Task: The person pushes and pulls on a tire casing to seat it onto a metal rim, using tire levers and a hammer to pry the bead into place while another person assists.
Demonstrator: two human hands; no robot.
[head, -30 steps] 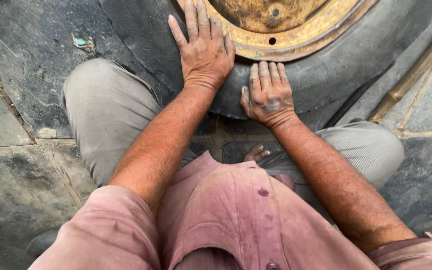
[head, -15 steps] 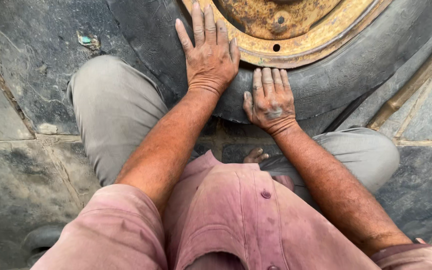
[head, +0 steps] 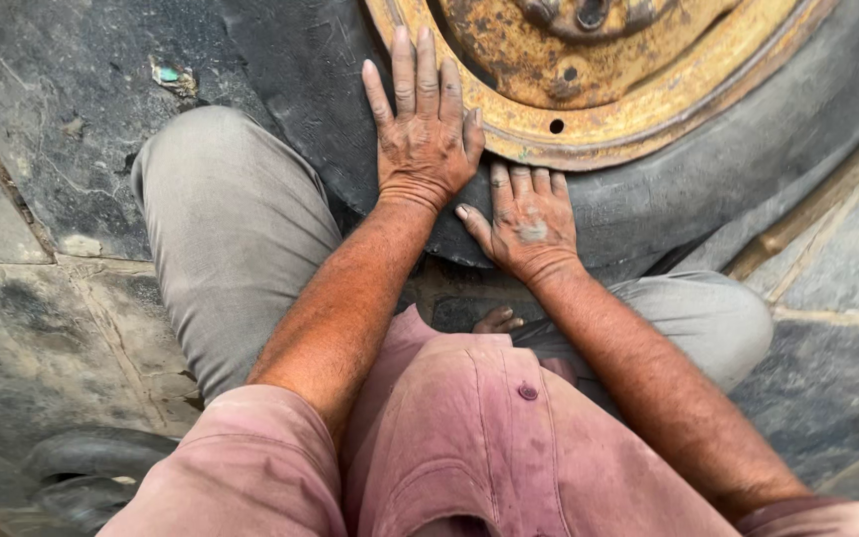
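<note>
I look straight down over my own chest, in a faded pink buttoned shirt (head: 489,438), at a large black rubber tyre (head: 648,199) lying flat on the ground in front of me. The tyre fills the top of the view, from the middle across to the right edge. It is mounted on a rusty yellow steel rim (head: 638,109), whose curved lip runs just beyond my fingertips. My left hand (head: 425,124) lies flat on the tyre's sidewall, palm down, fingers spread and pointing away from me, the fingertips reaching to the edge of the rim. My right hand (head: 529,219) lies flat too, a little nearer to me and just to the right of the left one, fingers close together on the rubber just below the rim. Neither hand grips anything; both are open and pressed against the tyre, side by side, the right thumb close under the left wrist. My knees, in grey trousers (head: 236,239), spread wide to either side of my arms, the left knee touching the tyre's edge. Toes of a bare foot (head: 499,320) show between my forearms. Under me is a dark, stained stone floor (head: 42,338) with cracks and seams.
</note>
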